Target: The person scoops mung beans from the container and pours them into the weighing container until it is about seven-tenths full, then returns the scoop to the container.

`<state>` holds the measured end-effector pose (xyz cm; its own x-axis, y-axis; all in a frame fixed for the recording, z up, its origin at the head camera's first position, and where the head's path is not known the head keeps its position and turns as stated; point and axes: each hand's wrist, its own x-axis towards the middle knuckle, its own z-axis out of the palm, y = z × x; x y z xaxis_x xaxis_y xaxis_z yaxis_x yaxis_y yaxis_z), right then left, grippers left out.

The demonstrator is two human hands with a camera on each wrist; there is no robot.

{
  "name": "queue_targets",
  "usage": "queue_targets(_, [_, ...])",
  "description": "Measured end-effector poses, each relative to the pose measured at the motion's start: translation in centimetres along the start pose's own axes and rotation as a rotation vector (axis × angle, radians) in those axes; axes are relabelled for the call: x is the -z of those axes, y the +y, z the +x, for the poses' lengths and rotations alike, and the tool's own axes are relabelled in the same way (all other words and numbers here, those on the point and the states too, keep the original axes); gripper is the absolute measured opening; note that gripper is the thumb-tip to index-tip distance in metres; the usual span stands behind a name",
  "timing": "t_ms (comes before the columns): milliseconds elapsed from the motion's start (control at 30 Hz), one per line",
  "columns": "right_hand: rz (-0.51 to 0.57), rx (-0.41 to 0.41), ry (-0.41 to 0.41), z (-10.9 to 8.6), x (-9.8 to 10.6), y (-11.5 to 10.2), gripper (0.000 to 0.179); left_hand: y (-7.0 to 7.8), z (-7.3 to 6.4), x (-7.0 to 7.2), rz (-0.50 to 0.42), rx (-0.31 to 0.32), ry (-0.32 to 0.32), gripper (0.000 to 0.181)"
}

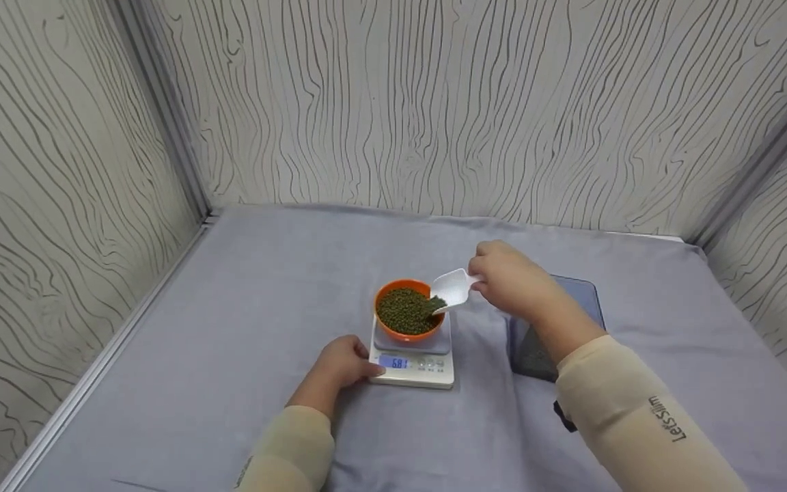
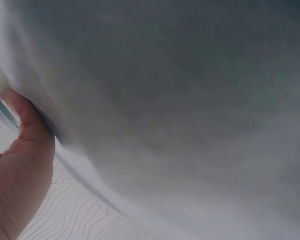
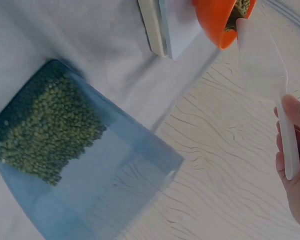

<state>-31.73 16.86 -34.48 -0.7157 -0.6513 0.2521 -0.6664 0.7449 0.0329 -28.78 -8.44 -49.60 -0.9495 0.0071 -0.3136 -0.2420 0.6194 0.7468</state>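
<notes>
My right hand point(image 1: 506, 279) grips the handle of a white plastic scoop point(image 1: 451, 288), with thumb and fingers wrapped about it in the right wrist view. The scoop tilts down to the left, its lip at the right rim of an orange bowl point(image 1: 410, 338). Small green beans, like mung beans point(image 1: 404, 309), fill much of the bowl, and some lie at the scoop's mouth. Under the bowl is a white digital kitchen scale point(image 1: 410, 378), its lit display reading what looks like 681. My left hand point(image 1: 342, 361) holds the scale's front left corner, thumb by the display.
Right of the scale, partly behind my right forearm, stands a translucent blue box point(image 3: 135, 150) with more green beans point(image 3: 45, 125) in it. A grey cloth point(image 1: 257, 294) covers the table. Wood-patterned panels point(image 1: 393, 109) rise at the back and sides.
</notes>
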Motion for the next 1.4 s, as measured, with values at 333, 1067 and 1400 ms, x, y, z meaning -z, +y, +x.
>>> queue_targets(333, [-0.228,0.069,0.003,0.8,1.1,-1.9,0.014,0.1,-0.2,0.2,-0.004,0.015,-0.001,0.032])
queue_targets(1067, [0.028,-0.306,-0.028,-6.8,7.8,6.3,0.007,-0.1,0.0,0.0,0.003,0.025,0.000,0.032])
queue_targets(1400, [-0.074,-0.405,-0.247,-8.8,3.9,7.4,0.007,0.0,-0.1,0.0,0.004,0.017,0.004,0.032])
